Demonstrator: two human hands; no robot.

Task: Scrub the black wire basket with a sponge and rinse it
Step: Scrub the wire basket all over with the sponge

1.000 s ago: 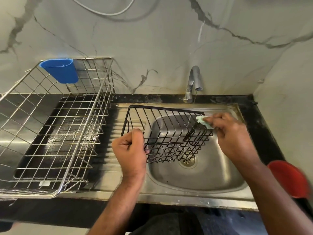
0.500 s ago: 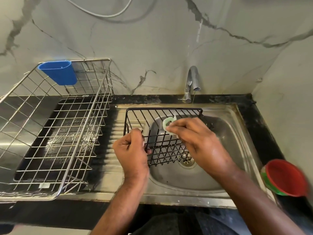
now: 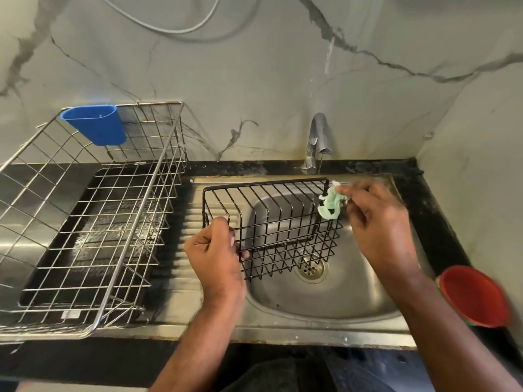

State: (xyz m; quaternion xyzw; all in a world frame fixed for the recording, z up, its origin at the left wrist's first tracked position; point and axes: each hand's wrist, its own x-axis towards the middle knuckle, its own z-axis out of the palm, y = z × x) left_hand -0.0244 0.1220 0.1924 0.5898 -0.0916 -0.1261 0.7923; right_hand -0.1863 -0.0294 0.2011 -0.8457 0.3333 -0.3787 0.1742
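The black wire basket (image 3: 271,222) hangs tilted over the steel sink (image 3: 353,301), above the drain. My left hand (image 3: 215,256) grips its near left corner. My right hand (image 3: 376,222) pinches a pale green sponge (image 3: 329,203) and presses it against the basket's far right corner, just below the rim. No water runs from the tap (image 3: 318,142).
A large steel dish rack (image 3: 93,222) with a blue plastic cup (image 3: 94,124) on its back rail stands on the drainboard at left. A red bowl (image 3: 475,295) sits on the black counter at right. The marble wall rises close behind the tap.
My right hand slid the sponge from the basket's left-middle wires back to its far right corner. The basket tipped slightly; my left hand kept its grip.
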